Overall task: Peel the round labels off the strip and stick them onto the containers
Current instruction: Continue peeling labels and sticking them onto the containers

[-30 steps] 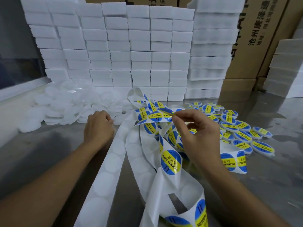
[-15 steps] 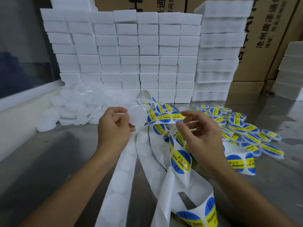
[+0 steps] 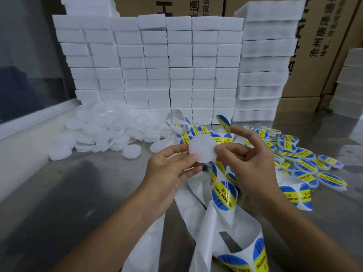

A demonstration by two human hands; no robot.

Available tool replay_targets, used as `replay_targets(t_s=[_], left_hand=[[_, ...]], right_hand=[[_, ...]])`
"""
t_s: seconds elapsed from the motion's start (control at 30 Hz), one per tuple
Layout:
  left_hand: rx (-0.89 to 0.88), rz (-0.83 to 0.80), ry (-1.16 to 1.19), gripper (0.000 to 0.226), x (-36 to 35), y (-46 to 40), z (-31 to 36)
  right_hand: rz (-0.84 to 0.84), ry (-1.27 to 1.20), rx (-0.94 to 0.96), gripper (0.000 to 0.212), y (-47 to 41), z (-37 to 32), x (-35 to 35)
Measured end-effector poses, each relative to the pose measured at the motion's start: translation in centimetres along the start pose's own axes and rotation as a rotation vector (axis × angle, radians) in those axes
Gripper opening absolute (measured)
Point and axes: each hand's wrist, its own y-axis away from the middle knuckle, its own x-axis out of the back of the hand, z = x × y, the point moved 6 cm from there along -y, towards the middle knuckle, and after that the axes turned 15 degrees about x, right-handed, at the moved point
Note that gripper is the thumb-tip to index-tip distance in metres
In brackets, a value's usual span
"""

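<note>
The left hand (image 3: pixel 169 171) and the right hand (image 3: pixel 249 160) are holding one white round container (image 3: pixel 201 149) above the surface (image 3: pixel 82 193), fingers curled on its edges. The right fingers (image 3: pixel 238 132) are also pinching a peeled label (image 3: pixel 223 122), just beside the container.

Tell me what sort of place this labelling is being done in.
Probably a small packing workshop or stockroom: printed cardboard cartons stand behind stacked white foam blocks, and a steel worktable holds heaps of unlabelled white containers and labelled containers.
</note>
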Motion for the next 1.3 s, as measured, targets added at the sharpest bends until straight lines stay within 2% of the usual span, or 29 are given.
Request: replay_targets(t_s=[0.13,0.27,0.33,0.4,0.57,1.03,1.3], left_hand=[[0.018,-0.009,0.076,0.022,0.1,-0.3,-0.5],[-0.006,0.03,0.122,0.027,0.8,-0.6,-0.4],[-0.008,0.052,0.147,0.024,1.3,-0.8,-0.4],[-0.005,0.062,0.162,0.023,1.5,-0.9,-0.4],[-0.007,0.042,0.16,0.038,1.3,-0.9,-0.3],[0.003,-0.006,0.115,0.047,0.4,-0.4,-0.2],[-0.017,0.02,0.1,0.041,0.3,-0.2,-0.1]], right_hand=[[0.019,-0.027,-0.029,0.035,0.2,0.1,-0.1],[0.077,0.094,0.02,0.009,0.1,-0.1,0.2],[0.101,0.14,0.059,0.003,-0.3,-0.4,0.9],[0.097,0.117,0.041,0.005,-0.7,-0.6,1.3],[-0.01,-0.077,-0.135,0.018,-0.3,0.3,0.1],[-0.026,-0.143,-0.171,0.015,0.4,0.4,-0.9],[-0.024,-0.107,-0.146,0.011,0.4,0.1,-0.8]])
